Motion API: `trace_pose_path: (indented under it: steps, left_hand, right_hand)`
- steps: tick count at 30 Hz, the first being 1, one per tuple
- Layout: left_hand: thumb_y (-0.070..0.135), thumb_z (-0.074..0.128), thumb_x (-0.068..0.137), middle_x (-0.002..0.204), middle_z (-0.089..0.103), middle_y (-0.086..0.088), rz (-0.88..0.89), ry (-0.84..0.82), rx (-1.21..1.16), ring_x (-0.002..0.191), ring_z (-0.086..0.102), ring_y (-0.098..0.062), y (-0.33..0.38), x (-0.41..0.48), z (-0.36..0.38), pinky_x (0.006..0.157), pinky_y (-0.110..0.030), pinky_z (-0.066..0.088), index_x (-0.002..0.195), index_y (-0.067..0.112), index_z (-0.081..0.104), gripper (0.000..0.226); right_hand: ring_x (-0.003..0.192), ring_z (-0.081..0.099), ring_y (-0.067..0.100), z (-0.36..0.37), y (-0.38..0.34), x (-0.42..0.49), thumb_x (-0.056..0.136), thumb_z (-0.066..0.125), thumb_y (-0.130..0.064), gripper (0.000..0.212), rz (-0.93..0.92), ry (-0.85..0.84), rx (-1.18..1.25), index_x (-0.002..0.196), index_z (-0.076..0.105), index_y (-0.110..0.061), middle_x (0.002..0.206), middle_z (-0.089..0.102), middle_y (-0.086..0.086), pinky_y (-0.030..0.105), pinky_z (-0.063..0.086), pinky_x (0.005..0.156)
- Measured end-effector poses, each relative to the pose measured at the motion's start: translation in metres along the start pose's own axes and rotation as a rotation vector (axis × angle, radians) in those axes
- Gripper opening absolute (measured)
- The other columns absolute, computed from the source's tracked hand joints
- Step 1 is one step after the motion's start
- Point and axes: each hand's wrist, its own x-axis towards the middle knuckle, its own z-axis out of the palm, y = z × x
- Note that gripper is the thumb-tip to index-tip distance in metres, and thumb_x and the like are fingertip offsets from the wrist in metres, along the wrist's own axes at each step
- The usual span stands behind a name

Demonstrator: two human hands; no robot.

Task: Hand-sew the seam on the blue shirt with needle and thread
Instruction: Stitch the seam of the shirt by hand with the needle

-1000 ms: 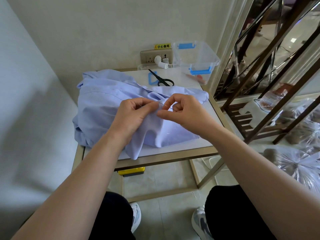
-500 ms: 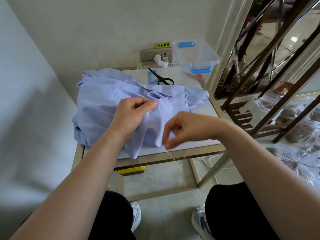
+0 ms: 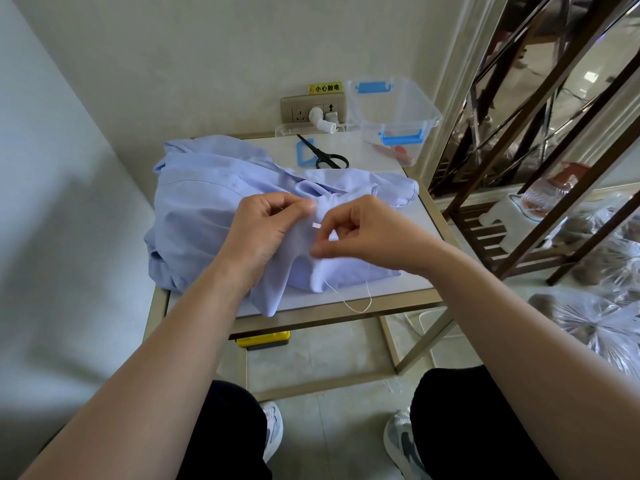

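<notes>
Stitching here calls for small, even bites. At centre frame the blue shirt [image 3: 207, 209] lies heaped on the counter [image 3: 311, 320]. The left hand [image 3: 273, 230] has its grip clamped on the shirt's seam edge. The right hand [image 3: 367, 233] pinches a bright sliver, seemingly the needle [image 3: 317, 225], just beside it. Slack thread [image 3: 360, 308] loops below. Hold the edge taut, enter close to it, and draw the slack through gently.

Looking down into a corner of pale walls [image 3: 207, 46], with a wall socket [image 3: 304, 110] just above a gold-framed table [image 3: 346, 315]. Standing on grey floor tiles [image 3: 329, 358] beside a dark wooden rack [image 3: 491, 237] at the right. Catching soft daylight and casting a broad shadow on the left wall.
</notes>
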Motion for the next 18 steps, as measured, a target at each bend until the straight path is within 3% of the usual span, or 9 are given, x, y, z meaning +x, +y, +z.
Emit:
trace_pose_path:
  steps: [2,3,8,13,16,18]
  left_hand:
    - [0.019,0.07,0.088,0.061,0.059,0.012,0.007,0.0,0.016,0.066,0.051,-0.001,0.0,0.0,0.0,0.065,-0.011,0.041,0.072,0.021,0.072,0.016]
    - [0.019,0.07,0.088,0.061,0.058,0.012,0.01,-0.004,0.016,0.065,0.05,-0.001,0.0,0.0,0.0,0.065,-0.011,0.041,0.072,0.02,0.072,0.016]
    - [0.018,0.07,0.088,0.073,0.067,-0.002,0.0,-0.018,-0.009,0.072,0.057,-0.009,0.002,-0.003,0.003,0.073,-0.024,0.045,0.073,0.02,0.076,0.016]
    - [0.019,0.071,0.086,0.073,0.069,-0.003,-0.023,-0.034,-0.032,0.073,0.058,-0.011,0.004,-0.004,0.004,0.076,-0.027,0.045,0.066,0.024,0.077,0.021]
    - [0.019,0.071,0.087,0.073,0.066,-0.005,-0.029,-0.013,-0.028,0.072,0.056,-0.011,0.002,-0.003,0.002,0.073,-0.027,0.045,0.069,0.021,0.076,0.019]
    - [0.019,0.071,0.087,0.07,0.061,-0.003,-0.029,0.003,-0.02,0.069,0.052,-0.01,0.001,-0.002,0.002,0.071,-0.025,0.043,0.069,0.02,0.074,0.019]
  right_hand:
    - [0.046,0.027,0.008,-0.002,-0.005,-0.007,0.082,0.077,-0.018,0.012,0.018,-0.171,-0.057,0.073,0.071,-0.014,0.047,0.029,-0.011,0.015,0.023,0.048]
    - [0.046,0.027,0.008,-0.002,-0.005,-0.007,0.082,0.077,-0.019,0.012,0.032,-0.155,-0.073,0.073,0.07,-0.014,0.048,0.03,-0.01,0.015,0.023,0.048]
    - [0.04,0.024,0.008,0.002,0.008,0.004,0.08,0.079,-0.027,0.021,0.078,0.266,0.037,0.073,0.063,-0.016,0.041,0.025,-0.012,0.016,0.018,0.044]
    - [0.04,0.026,0.008,0.011,0.013,0.009,0.082,0.078,-0.022,0.021,0.063,0.352,0.077,0.068,0.063,-0.018,0.037,0.027,-0.013,0.016,0.02,0.046]
    - [0.04,0.024,0.007,0.005,0.009,0.008,0.084,0.075,-0.015,0.016,0.071,0.296,0.088,0.071,0.066,-0.012,0.039,0.026,-0.013,0.013,0.021,0.045]
    - [0.045,0.025,0.007,-0.002,0.004,0.002,0.083,0.076,-0.016,0.01,0.052,0.091,0.039,0.076,0.072,-0.01,0.045,0.028,-0.01,0.013,0.022,0.046]
